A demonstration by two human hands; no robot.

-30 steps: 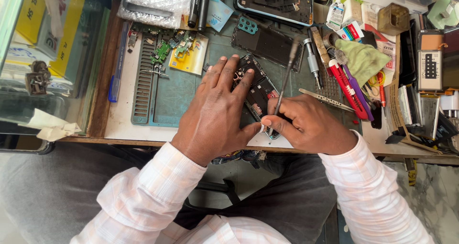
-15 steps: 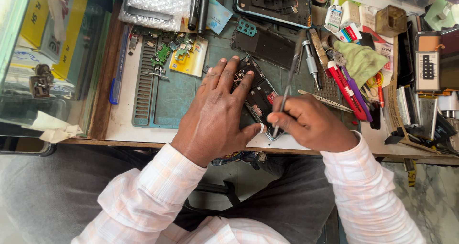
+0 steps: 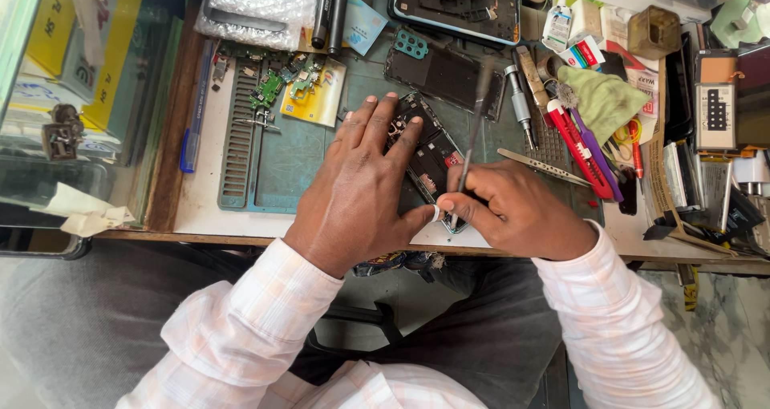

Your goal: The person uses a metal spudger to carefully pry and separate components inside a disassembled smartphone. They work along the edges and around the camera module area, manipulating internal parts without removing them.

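While the opened phone [image 3: 429,156] lies back-off on the green work mat [image 3: 289,164], near the front edge of the bench [image 3: 200,216], both hands are on it. Left hand [image 3: 361,188] lies flat over the phone's left side, fingers spread & pressing down, thumb out toward the right hand; not closed round anything. Right hand [image 3: 517,212] is pinched shut on a thin screwdriver [image 3: 473,132], fingers low on the shaft, tip down at the phone's lower end just by the left thumb; upper shaft is blurred. Both sleeves are pale checked shirt.

Just beyond the phone on the mat: a dark back cover [image 3: 445,76], and past that a second phone frame w/ blue rim [image 3: 455,6]. Right of the screwdriver: a silver-handled driver [image 3: 520,104], tweezers [image 3: 553,168] lying flat, then red & purple tools [image 3: 581,148] side by side, a green cloth [image 3: 601,100] above them. Far right: clutter of boxes, small bottles, a tester w/ keypad [image 3: 715,112].

Left of the hands: ribbed strip of the mat, small green circuit boards [image 3: 277,84] on & near a yellow card [image 3: 317,96], a blue pen [image 3: 192,116] along the bench's left edge. Bubble wrap [image 3: 261,4] at top, black pens [image 3: 329,8] beside it. Glass case [image 3: 72,96] at far left.
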